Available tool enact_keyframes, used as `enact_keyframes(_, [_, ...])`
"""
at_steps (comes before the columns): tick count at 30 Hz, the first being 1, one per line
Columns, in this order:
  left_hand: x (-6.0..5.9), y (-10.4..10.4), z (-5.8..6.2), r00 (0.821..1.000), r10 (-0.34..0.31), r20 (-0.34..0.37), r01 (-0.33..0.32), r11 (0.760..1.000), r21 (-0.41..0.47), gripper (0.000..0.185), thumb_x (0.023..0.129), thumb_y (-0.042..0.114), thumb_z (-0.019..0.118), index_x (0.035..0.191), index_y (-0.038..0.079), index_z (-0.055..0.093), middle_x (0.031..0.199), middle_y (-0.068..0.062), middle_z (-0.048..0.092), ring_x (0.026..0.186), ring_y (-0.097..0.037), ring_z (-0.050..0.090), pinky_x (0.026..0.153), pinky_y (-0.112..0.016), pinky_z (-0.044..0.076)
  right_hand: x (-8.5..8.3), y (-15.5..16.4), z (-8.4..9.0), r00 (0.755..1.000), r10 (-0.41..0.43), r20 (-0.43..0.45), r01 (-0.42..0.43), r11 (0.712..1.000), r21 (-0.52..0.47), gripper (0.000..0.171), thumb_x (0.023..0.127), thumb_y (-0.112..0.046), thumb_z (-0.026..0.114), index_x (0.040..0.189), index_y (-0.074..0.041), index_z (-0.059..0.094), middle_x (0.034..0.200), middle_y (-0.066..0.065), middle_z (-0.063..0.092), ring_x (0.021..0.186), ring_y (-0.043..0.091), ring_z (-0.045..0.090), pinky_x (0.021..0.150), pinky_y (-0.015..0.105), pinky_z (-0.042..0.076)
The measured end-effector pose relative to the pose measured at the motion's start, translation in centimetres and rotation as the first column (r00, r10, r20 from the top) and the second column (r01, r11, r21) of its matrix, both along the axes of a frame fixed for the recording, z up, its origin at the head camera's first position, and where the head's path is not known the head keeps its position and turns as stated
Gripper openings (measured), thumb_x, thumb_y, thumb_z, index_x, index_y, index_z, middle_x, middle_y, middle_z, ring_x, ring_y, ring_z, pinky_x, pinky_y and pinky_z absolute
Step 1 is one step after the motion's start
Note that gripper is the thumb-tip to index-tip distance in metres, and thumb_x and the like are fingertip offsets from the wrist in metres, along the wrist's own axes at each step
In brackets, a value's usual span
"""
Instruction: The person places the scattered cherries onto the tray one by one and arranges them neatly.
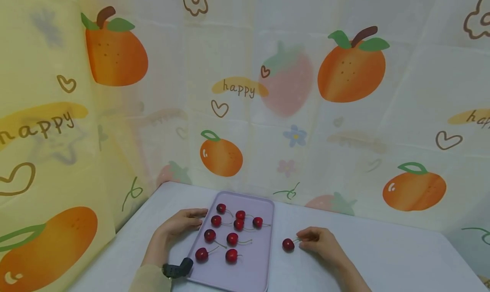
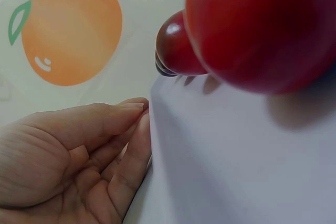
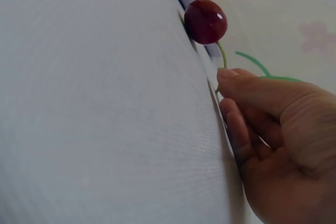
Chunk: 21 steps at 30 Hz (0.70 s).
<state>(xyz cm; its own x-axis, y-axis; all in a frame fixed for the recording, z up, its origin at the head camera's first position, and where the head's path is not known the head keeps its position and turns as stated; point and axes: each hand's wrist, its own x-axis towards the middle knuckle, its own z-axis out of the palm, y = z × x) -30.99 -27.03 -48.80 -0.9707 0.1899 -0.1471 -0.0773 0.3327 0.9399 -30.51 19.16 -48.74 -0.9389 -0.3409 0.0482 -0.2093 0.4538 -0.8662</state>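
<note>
A lilac tray [image 1: 252,262] lies on the table with several dark red cherries on it, among them one cherry [image 1: 201,254] near its left rim. At the tray's left side rests my left hand [image 1: 181,224], its fingertips against the edge; the left wrist view shows thumb and fingers [image 2: 137,140] there, with nothing seen held. To the right of the tray, my right hand [image 1: 319,243] pinches the green stem [image 3: 222,53] of a single cherry [image 1: 288,245] between thumb and forefinger. Whether that cherry touches the table cannot be made out.
The white table [image 1: 383,258] runs on to the right of my right hand. A fruit-printed curtain [image 1: 245,156] stands behind the table, and another yellowish panel [image 1: 46,87] rises on the left. A black strap [image 1: 178,269] circles my left wrist beside the tray's near corner.
</note>
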Motion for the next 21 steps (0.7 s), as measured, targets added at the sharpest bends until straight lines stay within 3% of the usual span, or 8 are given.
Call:
enact_keyframes(5, [-0.14, 0.02, -0.09, 1.000, 0.022, 0.016, -0.022, 1.000, 0.001, 0.045, 0.094, 0.009, 0.059, 0.138, 0.000, 0.055, 0.143, -0.023, 0.055, 0.124, -0.024, 0.059, 0.100, -0.033, 0.052, -0.02, 0.10, -0.14, 1.000, 0.016, -0.018, -0.016, 1.000, 0.022, 0.026, 0.083, -0.017, 0.077, 0.104, -0.001, 0.073, 0.102, 0.015, 0.075, 0.081, -0.002, 0.062, 0.074, 0.016, 0.050])
enact_keyframes(12, [-0.17, -0.09, -0.17, 1.000, 0.005, 0.003, -0.005, 1.000, -0.002, 0.046, 0.094, 0.009, 0.059, 0.138, -0.001, 0.054, 0.143, -0.024, 0.054, 0.124, -0.025, 0.058, 0.098, -0.032, 0.052, 0.04, 0.07, 0.06, 0.999, 0.001, -0.034, 0.002, 0.997, 0.079, 0.021, 0.083, -0.023, 0.077, 0.098, -0.007, 0.075, 0.097, 0.008, 0.076, 0.080, -0.003, 0.061, 0.074, 0.016, 0.049])
enact_keyframes(21, [0.03, 0.07, 0.01, 0.999, 0.046, 0.023, -0.046, 0.999, -0.001, 0.045, 0.093, 0.008, 0.059, 0.137, 0.001, 0.056, 0.142, -0.023, 0.056, 0.124, -0.026, 0.059, 0.100, -0.036, 0.052, -0.09, -0.17, 0.10, 0.998, -0.008, -0.060, 0.017, 0.990, 0.140, 0.017, 0.081, -0.025, 0.079, 0.091, -0.011, 0.075, 0.091, 0.003, 0.076, 0.078, -0.002, 0.061, 0.073, 0.016, 0.049])
